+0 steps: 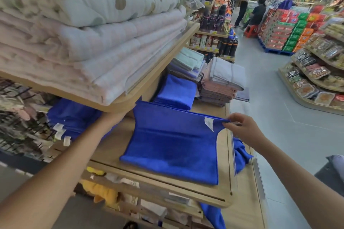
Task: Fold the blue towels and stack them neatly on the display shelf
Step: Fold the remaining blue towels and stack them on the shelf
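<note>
A blue towel with a white label lies spread on the wooden display shelf, its far edge lifted. My right hand pinches the towel's far right corner by the label. My left arm reaches under the upper shelf; my left hand is hidden behind that shelf's edge, near the towel's far left corner. A stack of folded blue towels stands further back. Another blue pile with white labels lies at the left. More blue cloth hangs off the shelf's right side.
The upper shelf carries thick folded quilts and overhangs the work area. Grey and pink towel stacks stand behind. Lower shelves hold yellow and packaged goods. The aisle floor opens to the right, with people and food displays beyond.
</note>
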The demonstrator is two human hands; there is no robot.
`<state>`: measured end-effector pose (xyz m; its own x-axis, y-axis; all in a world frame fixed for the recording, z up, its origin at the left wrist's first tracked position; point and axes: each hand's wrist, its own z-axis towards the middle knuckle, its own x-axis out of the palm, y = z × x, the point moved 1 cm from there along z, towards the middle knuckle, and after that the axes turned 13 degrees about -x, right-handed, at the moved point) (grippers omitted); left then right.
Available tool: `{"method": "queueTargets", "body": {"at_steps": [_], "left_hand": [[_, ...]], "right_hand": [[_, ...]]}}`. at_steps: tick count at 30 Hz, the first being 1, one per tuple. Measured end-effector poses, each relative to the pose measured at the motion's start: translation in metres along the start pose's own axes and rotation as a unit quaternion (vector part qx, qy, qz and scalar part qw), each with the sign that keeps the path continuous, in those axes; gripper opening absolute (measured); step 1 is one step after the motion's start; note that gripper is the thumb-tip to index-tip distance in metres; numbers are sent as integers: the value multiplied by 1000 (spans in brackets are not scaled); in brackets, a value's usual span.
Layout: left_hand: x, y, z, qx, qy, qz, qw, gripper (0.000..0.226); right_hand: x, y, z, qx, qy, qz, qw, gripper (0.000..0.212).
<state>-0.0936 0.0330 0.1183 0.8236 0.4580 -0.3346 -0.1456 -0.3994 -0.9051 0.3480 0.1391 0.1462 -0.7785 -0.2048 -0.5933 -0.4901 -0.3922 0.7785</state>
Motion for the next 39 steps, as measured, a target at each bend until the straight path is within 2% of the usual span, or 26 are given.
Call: {"method": "queueTargets", "body": {"at_steps": [2, 3, 6, 8, 11, 14, 16, 19, 23, 27, 30, 33, 36, 39], "left_hand": [[-4, 4, -33, 98, -8, 73, 992, 20], [-9, 17, -46, 119, -4, 129, 984, 23], [-15, 64, -71, 93, 49, 246, 964, 30], [-13, 87, -81, 62, 71, 288, 953, 32], [-1, 106, -90, 70, 41, 329, 941, 36], [21, 109, -87, 130, -6, 353, 927, 30], [42, 104, -83, 175, -6, 380, 908, 30], [80, 91, -76, 213, 24, 419, 883, 40], [124, 82, -70, 218, 75, 499, 836, 62], [140, 87, -53, 217, 83, 546, 805, 76], [143, 98, -45, 214, 88, 567, 791, 79], [144, 106, -41, 223, 78, 561, 793, 82], [145, 108, -41, 231, 79, 550, 799, 86], [145, 110, -40, 234, 81, 546, 800, 83]], "right_hand": [[6, -4, -34, -48, 45, -63, 996, 10], [11, -7, -52, -68, 89, -103, 988, 14], [29, -17, -101, -88, 256, -229, 935, 14], [38, -25, -118, -76, 298, -266, 914, 13], [50, -27, -123, -38, 241, -263, 934, 8], [66, -30, -112, 21, 148, -235, 960, 34], [80, -31, -100, 86, 133, -233, 960, 44], [99, -34, -82, 172, 122, -220, 952, 34], [116, -35, -70, 217, 20, -200, 955, 32], [121, -32, -64, 276, 4, -143, 951, 22], [117, -28, -54, 319, 0, -85, 944, 18], [113, -24, -47, 364, -19, -6, 931, 20], [106, -17, -50, 427, -40, 128, 894, 49], [98, -9, -53, 459, -29, 199, 866, 59]]}}
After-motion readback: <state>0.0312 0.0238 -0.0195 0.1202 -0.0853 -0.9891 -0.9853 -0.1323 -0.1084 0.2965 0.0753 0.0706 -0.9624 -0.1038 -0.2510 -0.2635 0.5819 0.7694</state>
